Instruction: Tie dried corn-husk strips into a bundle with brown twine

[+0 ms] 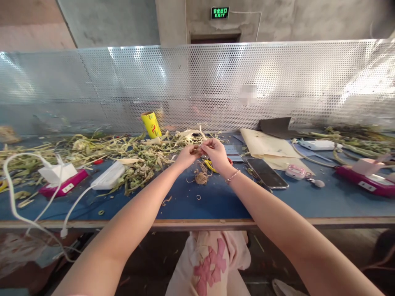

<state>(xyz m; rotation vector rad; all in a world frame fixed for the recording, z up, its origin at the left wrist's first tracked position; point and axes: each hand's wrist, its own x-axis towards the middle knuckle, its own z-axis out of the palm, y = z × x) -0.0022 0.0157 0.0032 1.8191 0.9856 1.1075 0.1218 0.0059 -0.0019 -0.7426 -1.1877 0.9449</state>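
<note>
Both hands meet above the middle of the blue tabletop (197,207), fingertips close together. My left hand (189,156) is closed in a pinch; what sits between its fingers is too small to name. My right hand (217,155), with a beaded bracelet at the wrist, pinches at the same spot. Just below them lies a small tangle of brown twine (201,176). A yellow-handled tool (210,165), partly hidden by my right hand, rests beside the twine. Dried plant stems and leaves (138,164) spread to the left of my left hand.
A yellow cardboard tube (151,124) stands behind the stems. Right of my hands lie a phone (268,173), an earphone case (295,172) and brown paper (268,144). Magenta power strips (64,183) with white cables lie at both sides. A perforated metal screen (197,86) borders the back.
</note>
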